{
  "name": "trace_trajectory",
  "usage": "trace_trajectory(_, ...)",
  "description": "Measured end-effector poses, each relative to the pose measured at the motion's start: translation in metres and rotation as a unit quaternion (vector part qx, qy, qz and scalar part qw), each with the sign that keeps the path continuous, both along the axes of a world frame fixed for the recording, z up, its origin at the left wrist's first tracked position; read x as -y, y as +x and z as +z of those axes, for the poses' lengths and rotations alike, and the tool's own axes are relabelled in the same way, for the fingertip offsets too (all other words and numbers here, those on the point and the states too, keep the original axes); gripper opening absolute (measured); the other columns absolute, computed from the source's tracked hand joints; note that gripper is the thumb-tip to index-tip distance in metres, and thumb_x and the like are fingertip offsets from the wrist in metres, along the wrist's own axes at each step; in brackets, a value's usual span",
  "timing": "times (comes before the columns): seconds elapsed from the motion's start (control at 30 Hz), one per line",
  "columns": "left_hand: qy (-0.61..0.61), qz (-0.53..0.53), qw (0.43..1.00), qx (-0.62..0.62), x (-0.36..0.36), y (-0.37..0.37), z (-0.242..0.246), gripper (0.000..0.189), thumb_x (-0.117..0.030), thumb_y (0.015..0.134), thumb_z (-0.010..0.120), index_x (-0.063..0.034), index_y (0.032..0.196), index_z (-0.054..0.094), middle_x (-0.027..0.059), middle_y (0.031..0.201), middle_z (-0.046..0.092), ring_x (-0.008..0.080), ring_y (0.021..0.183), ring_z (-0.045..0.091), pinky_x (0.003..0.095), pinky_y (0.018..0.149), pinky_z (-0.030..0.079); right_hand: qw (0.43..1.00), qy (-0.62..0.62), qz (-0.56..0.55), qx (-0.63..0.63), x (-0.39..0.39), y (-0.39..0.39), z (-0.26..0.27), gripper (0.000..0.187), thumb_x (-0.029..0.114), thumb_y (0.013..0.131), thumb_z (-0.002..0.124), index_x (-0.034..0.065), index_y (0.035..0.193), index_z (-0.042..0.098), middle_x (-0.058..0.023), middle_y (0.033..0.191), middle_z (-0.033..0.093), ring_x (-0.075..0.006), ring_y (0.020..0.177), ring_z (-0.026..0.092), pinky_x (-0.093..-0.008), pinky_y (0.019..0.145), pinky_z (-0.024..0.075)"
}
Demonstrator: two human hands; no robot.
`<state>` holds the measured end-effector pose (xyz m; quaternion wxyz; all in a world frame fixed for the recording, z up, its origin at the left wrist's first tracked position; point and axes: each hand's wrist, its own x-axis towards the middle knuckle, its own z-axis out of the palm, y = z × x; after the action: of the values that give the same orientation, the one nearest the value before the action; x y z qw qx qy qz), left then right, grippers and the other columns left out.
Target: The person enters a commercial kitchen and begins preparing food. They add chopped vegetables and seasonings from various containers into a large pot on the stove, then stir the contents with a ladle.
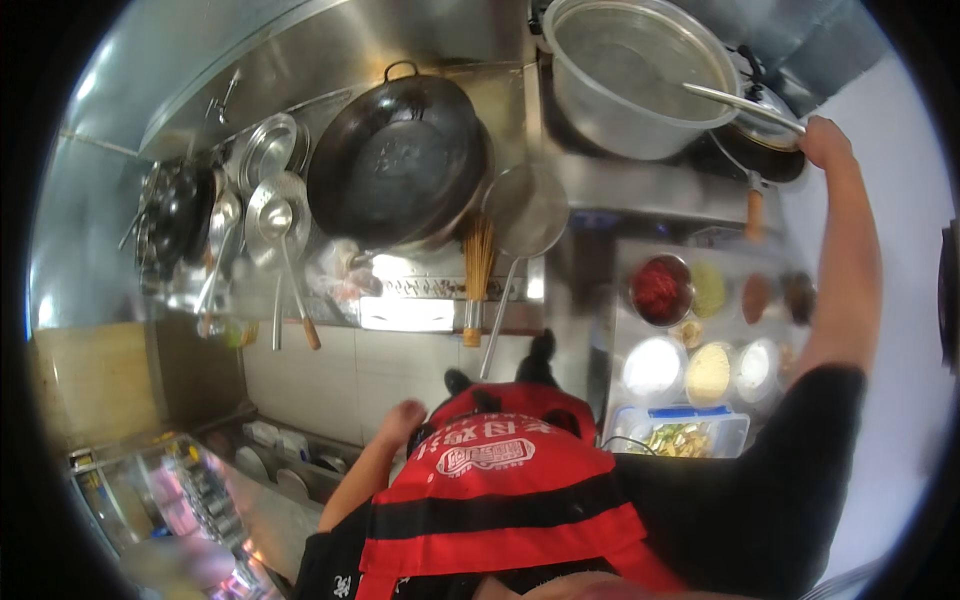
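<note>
My right hand (826, 142) is closed around the end of a long metal handle (742, 103), whose other end reaches over the rim and into a large metal pot (622, 112) of liquid at the top right. What sits on the submerged end cannot be made out. Beside the hand is a pan with a wooden handle (754, 214). My left hand (409, 416) hangs at the left side of the red apron (487, 457); its fingers are partly hidden and blurred, and nothing can be seen in it.
A black wok (401, 165) stands on the range, with a wire-mesh strainer (527, 210) and a bamboo brush (478, 262) beside it. Ladles (276, 217) and a perforated skimmer (259, 251) lie leftward. Bowls of seasonings (661, 289) and a plastic box of chopped vegetables (679, 440) stand at the right.
</note>
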<state>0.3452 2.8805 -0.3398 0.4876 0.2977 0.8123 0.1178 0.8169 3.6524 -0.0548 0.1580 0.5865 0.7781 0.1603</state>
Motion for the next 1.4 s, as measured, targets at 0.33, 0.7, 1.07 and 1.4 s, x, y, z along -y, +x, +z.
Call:
trace_trajectory(0.33,-0.002,-0.073,0.971,0.226,-0.116,0.069,-0.116,0.051,-0.029,0.088,0.067,0.0014,0.125,0.048,0.0160,0.107,0.065,0.0246,0.094,0.064,0.0352,0.080,0.052,0.907,-0.298,-0.072,-0.287,0.127,-0.068,-0.002,0.018,0.016,0.090,0.058,-0.0011,0.094,0.055,-0.0079,0.063,0.056,-0.0166,0.046,0.052,-0.0329,0.041,0.0412)
trace_trajectory(0.7,0.124,0.148,0.928,0.317,-0.189,0.117,-0.044,0.020,-0.024,0.098,0.054,-0.0050,0.100,0.051,0.0037,0.085,0.054,0.0134,0.073,0.053,0.0263,0.067,0.044,0.904,-0.163,-0.064,-0.389,0.211,-0.043,-0.060,0.022,0.021,0.094,0.058,0.0016,0.104,0.056,-0.0027,0.062,0.051,-0.0117,0.049,0.048,-0.0296,0.043,0.0406)
trace_trajectory(1.07,0.170,0.245,0.830,0.472,-0.198,0.079,0.092,0.021,-0.025,0.102,0.047,-0.0066,0.095,0.053,-0.0012,0.065,0.043,0.0112,0.056,0.040,0.0275,0.052,0.037,0.839,-0.162,-0.099,-0.509,0.237,-0.070,-0.087,0.021,0.021,0.092,0.059,0.0023,0.102,0.057,-0.0053,0.061,0.054,-0.0161,0.044,0.052,-0.0326,0.043,0.0418)
trace_trajectory(1.4,0.418,0.293,0.842,0.174,-0.186,-0.116,0.211,0.023,-0.019,0.097,0.052,-0.0095,0.117,0.059,0.0014,0.079,0.056,0.0105,0.060,0.050,0.0256,0.049,0.040,0.794,-0.125,-0.135,-0.579,0.242,-0.070,-0.133,0.017,0.017,0.093,0.058,0.0028,0.101,0.054,-0.0030,0.058,0.049,-0.0141,0.038,0.047,-0.0296,0.035,0.0385)
